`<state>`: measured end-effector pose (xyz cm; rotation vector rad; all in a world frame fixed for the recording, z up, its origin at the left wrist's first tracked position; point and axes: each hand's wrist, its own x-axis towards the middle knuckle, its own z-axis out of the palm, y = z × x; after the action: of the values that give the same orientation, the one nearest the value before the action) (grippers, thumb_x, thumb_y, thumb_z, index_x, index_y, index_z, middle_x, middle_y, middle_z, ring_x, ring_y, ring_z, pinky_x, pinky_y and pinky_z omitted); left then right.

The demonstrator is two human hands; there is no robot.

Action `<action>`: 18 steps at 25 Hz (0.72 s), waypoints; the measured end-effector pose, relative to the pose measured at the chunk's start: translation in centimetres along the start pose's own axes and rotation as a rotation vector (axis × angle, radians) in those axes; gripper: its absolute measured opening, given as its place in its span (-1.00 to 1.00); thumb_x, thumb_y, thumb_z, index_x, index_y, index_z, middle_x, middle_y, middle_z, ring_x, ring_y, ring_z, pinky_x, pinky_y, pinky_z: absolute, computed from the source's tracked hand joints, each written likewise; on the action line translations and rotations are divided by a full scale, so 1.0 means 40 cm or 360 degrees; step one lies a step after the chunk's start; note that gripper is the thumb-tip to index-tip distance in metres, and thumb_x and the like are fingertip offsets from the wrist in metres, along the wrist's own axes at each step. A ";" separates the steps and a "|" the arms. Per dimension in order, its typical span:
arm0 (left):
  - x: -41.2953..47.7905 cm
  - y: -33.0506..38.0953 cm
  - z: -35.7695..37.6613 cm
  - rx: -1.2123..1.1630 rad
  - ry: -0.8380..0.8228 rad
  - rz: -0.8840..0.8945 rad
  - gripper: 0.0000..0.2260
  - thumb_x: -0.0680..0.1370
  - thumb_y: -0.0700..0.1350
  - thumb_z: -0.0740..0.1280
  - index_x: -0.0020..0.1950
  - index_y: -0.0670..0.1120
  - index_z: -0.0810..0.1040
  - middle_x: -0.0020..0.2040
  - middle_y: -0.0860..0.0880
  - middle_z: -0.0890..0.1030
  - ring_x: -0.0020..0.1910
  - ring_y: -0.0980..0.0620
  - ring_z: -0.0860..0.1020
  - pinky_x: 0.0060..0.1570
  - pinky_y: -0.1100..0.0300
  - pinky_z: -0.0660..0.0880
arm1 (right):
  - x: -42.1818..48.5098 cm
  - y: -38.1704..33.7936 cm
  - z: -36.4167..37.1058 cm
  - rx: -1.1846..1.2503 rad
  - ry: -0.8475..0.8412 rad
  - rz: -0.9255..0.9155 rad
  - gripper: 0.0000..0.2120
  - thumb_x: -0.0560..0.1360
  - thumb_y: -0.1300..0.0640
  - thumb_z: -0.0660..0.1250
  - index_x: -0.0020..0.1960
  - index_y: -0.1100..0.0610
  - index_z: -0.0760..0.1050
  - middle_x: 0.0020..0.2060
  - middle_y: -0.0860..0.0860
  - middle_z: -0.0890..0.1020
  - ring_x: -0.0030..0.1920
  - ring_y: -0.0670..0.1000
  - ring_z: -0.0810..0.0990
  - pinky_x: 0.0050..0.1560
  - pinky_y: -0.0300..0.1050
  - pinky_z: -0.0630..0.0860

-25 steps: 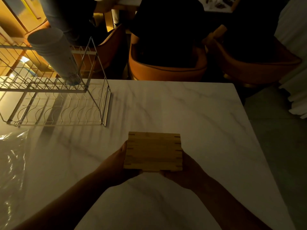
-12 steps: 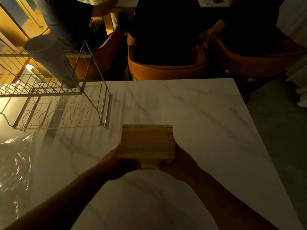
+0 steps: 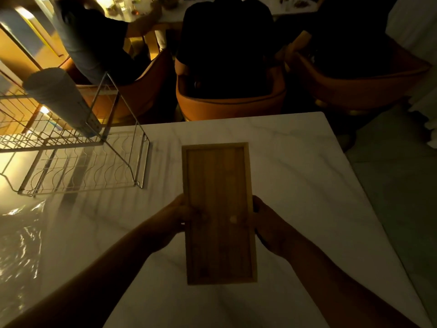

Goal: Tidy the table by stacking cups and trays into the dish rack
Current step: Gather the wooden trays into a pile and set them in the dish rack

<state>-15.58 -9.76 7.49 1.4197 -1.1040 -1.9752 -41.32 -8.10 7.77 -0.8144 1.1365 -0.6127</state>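
A long wooden tray (image 3: pixel 217 209) with a raised rim is held above the marble table (image 3: pixel 295 181), its open face toward me and its long side pointing away. My left hand (image 3: pixel 175 216) grips its left edge and my right hand (image 3: pixel 264 221) grips its right edge. The wire dish rack (image 3: pixel 80 166) stands at the left of the table, apart from the tray. A tall stack of pale cups (image 3: pixel 59 98) leans in the rack's upper tier.
Crinkled clear plastic (image 3: pixel 19 240) lies on the table at the near left. Orange chairs (image 3: pixel 231 102) with seated people stand beyond the table's far edge. The table's right edge drops to a green floor (image 3: pixel 397 185).
The tray stack I held end-on has tipped up, and the tray's open face now shows toward me. Both hands have shifted to its long side edges. The view has moved closer.
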 end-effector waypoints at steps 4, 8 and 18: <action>0.023 -0.035 0.073 -0.0193 0.0007 -0.0168 -0.26 0.34 0.06 0.62 0.46 -0.02 0.43 0.30 -0.14 0.63 0.26 -0.25 0.60 0.29 -0.33 0.45 | -0.029 0.047 -0.024 0.0511 -0.0119 0.0154 -0.48 0.38 0.15 0.53 0.31 0.09 0.51 0.21 0.16 0.66 0.20 0.23 0.63 0.29 0.29 0.50; -0.013 -0.119 0.130 -0.0220 0.0007 -0.0346 -0.09 0.30 0.03 0.68 0.55 0.01 0.31 0.37 -0.15 0.57 0.29 -0.28 0.57 0.26 -0.35 0.46 | -0.043 0.082 -0.057 0.0680 -0.0152 0.0277 -0.48 0.39 0.12 0.49 0.33 0.14 0.49 0.22 0.20 0.64 0.22 0.27 0.61 0.25 0.29 0.52; -0.104 -0.146 0.111 -0.0690 0.0141 -0.0426 -0.23 0.22 0.04 0.66 0.36 -0.06 0.46 0.18 -0.21 0.69 0.13 -0.32 0.66 0.04 -0.23 0.62 | -0.052 0.104 0.031 0.0216 -0.0094 0.0643 -0.36 0.24 -0.09 0.60 0.26 0.04 0.53 0.18 0.14 0.67 0.18 0.24 0.64 0.29 0.32 0.48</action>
<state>-17.75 -1.80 5.66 1.4487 -0.4225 -2.1399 -40.72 -3.79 5.73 -0.4642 1.1507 -0.3217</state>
